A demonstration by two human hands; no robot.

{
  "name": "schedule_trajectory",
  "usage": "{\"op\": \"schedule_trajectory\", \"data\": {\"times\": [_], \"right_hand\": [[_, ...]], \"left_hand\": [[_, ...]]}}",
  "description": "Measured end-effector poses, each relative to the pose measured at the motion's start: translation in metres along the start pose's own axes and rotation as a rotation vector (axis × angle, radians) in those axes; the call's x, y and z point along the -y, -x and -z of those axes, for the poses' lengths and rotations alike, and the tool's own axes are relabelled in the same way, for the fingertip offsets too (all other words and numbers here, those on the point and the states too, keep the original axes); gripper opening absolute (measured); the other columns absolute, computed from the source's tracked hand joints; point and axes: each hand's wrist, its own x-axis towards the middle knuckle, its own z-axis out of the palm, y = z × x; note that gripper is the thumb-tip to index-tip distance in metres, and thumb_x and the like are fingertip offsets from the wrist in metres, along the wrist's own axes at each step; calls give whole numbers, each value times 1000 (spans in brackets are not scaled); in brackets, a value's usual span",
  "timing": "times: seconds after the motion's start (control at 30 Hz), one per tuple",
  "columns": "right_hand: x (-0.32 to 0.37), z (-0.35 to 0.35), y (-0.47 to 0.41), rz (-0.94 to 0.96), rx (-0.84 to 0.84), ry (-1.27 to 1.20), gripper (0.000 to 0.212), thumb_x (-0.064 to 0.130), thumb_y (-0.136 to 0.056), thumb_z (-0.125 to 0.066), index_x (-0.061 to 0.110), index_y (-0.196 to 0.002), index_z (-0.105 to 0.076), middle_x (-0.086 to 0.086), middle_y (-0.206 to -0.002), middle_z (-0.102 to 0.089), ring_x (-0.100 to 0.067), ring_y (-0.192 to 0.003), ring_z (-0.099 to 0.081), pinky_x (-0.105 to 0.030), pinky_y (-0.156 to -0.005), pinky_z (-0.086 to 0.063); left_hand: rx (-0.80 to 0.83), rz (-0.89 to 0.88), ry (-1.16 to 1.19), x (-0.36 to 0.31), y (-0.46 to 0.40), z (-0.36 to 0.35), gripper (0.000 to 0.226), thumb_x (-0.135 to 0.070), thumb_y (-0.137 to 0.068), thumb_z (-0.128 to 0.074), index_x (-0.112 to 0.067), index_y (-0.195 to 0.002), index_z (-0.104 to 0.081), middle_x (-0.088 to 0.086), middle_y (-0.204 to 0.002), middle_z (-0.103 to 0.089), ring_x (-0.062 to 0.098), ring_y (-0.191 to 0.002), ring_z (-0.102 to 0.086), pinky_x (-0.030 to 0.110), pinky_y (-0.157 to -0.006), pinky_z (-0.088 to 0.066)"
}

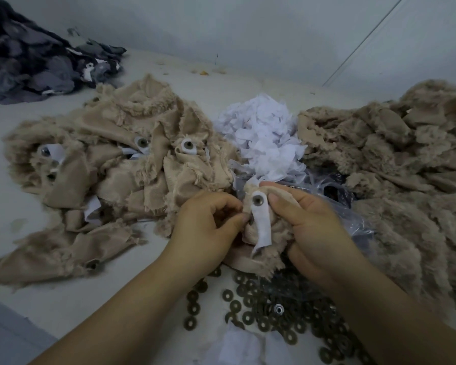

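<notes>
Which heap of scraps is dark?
The far-left corner heap, grey and black. The left furry heap and right furry heap are beige; the middle heap white.

Tan furry fabric piece (261, 233), white strip (262, 227) with metal eyelet (257, 200), held up

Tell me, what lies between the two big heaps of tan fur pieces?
A mound of white scraps, with crumpled clear plastic at its near edge; the head view shows it.

Plain pale grey wall (248, 27) behind; white worktop (24, 143) below; thin diagonal line (366, 40) across wall at right; dim cool light.
</notes>
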Motion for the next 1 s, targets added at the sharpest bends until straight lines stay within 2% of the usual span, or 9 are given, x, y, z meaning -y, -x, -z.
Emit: {"op": "schedule_trajectory", "data": {"times": [0.1,0.17,0.3,0.43,0.57,0.7,0.8,0.9,1.0], "right_hand": [[1,1,-1,-34,19,-68,24,9,-93,-53,8,-105,-74,-18,-107,-74,-28,-93,-73,-37,-77,-62],[5,0,-2,-62,60,-158,30,12,-91,-51,6,-114,-71,-20,-113,-72,-30,-96,-73,-40,-79,-62],[10,0,-6,-97,94,-321,36,16,-84,-54,8,-117,-68,-18,-114,-73,-31,-97,-73,-43,-71,-62],[8,4,-7,-79,106,-268,44,17,-89,-56,5,-131,-59,-20,-127,-66,-37,-114,-66,-46,-86,-60],[5,6,-1,-38,238,-49,40,22,-78,-78,22,-117,-71,-8,-122,-71,-23,-111,-69,-30,-85,-57],[4,4,1,115,244,309,44,-1,-79,-73,19,-119,-69,5,-113,-74,-12,-105,-70,-22,-82,-57],[7,2,1,225,201,555,49,-12,-82,-61,31,-104,-70,16,-96,-74,2,-86,-70,-13,-66,-55],[6,6,-1,218,135,515,49,1,-81,-70,33,-117,-62,10,-108,-73,-6,-99,-70,-20,-77,-56],[4,8,-3,62,172,345,47,-1,-91,-67,23,-127,-51,-7,-104,-75,-23,-99,-73,-31,-85,-58]], "left_hand": [[-42,-3,39,-4,-8,6,13,-7,-86,-71,-18,-80,-73,-10,-75,-67,3,-69,-61,11,-60,-46],[28,16,121,-7,-13,11,15,-16,-85,-74,-26,-96,-71,-13,-87,-67,2,-77,-64,15,-66,-50],[340,3,-18,-6,-19,12,77,-42,-70,-83,-47,-135,-43,-33,-119,-49,-13,-113,-48,9,-89,-45],[143,-55,-22,-9,-24,8,48,-9,-82,-74,-35,-119,-58,-17,-103,-63,-7,-89,-59,4,-73,-43],[-57,-2,168,-16,-35,7,39,3,-86,-61,-35,-92,-65,-11,-88,-67,2,-80,-63,17,-69,-50],[182,-105,133,-25,-36,-5,54,-13,-81,-71,-41,-124,-52,-7,-126,-50,-5,-111,-51,8,-87,-42],[186,-282,34,-30,-42,-15,49,10,-79,-62,-20,-117,-66,-3,-119,-62,2,-110,-57,19,-93,-47],[63,-368,-21,-36,-57,-8,40,20,-64,-60,-7,-91,-72,0,-95,-68,9,-92,-62,25,-81,-50],[-120,-490,-278,-31,-79,11,43,11,-63,-56,-3,-103,-64,11,-107,-58,20,-96,-53,29,-79,-47]]}}
